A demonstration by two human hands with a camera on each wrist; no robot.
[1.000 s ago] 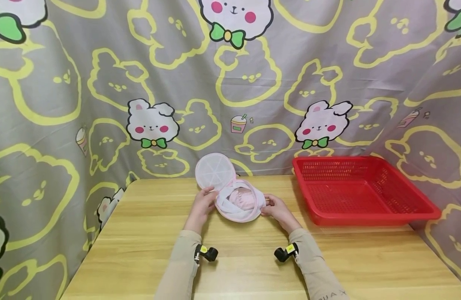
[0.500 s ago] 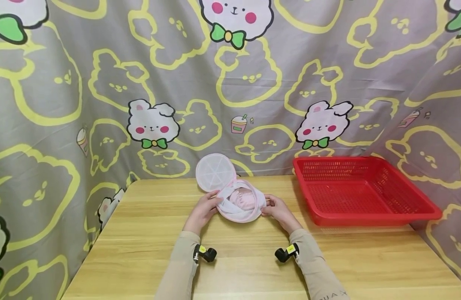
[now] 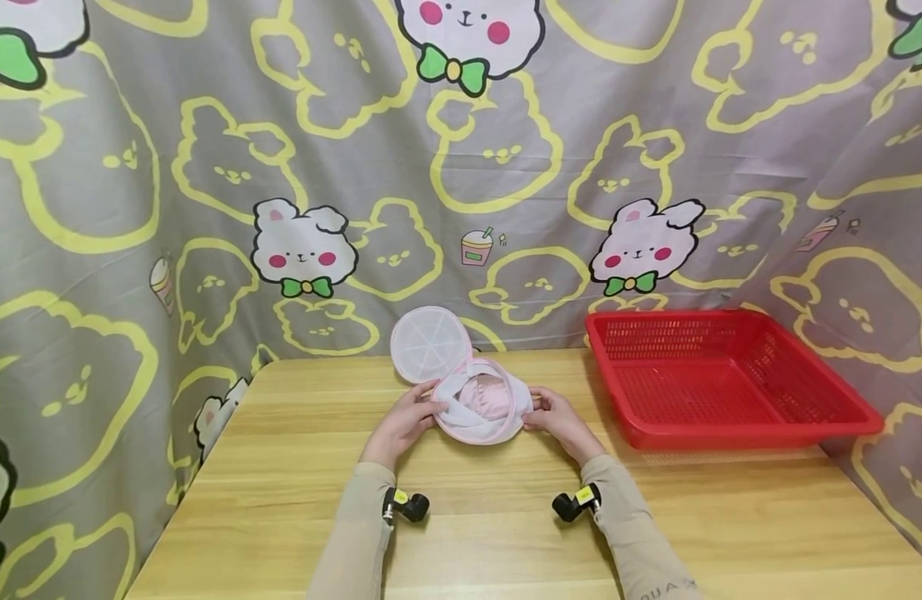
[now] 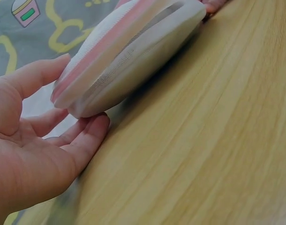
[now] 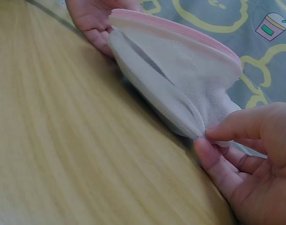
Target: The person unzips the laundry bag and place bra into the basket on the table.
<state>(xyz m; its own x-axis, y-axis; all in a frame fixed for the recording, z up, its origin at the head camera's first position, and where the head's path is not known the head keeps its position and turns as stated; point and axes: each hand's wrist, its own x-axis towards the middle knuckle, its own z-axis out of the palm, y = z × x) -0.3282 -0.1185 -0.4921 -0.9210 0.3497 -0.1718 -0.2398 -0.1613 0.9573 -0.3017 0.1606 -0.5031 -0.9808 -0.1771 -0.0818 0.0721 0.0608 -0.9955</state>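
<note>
A round white mesh laundry bag [image 3: 453,414] with pink trim lies on the table, its round lid [image 3: 429,343] flipped back to the far left. Pink gathered fabric [image 3: 485,397] shows inside through the opening. My left hand [image 3: 404,421] holds the bag's left edge; in the left wrist view the thumb is over the pink rim [image 4: 77,79] and the fingers are underneath. On the opposite side my right hand [image 3: 564,423] pinches the mesh wall between thumb and finger, seen close up in the right wrist view, where the mesh [image 5: 180,79] is drawn into a fold.
A red plastic basket [image 3: 694,437] with perforated walls stands at the right of the wooden table [image 3: 281,500]. A grey curtain [image 3: 401,167] with cartoon rabbits hangs behind and along the sides. A small black camera [image 3: 407,505] sits on each sleeve.
My left hand has shifted slightly toward the near side along the bag's edge, away from the lid, and its fingers now reach further over the rim. The right hand stays in place.
</note>
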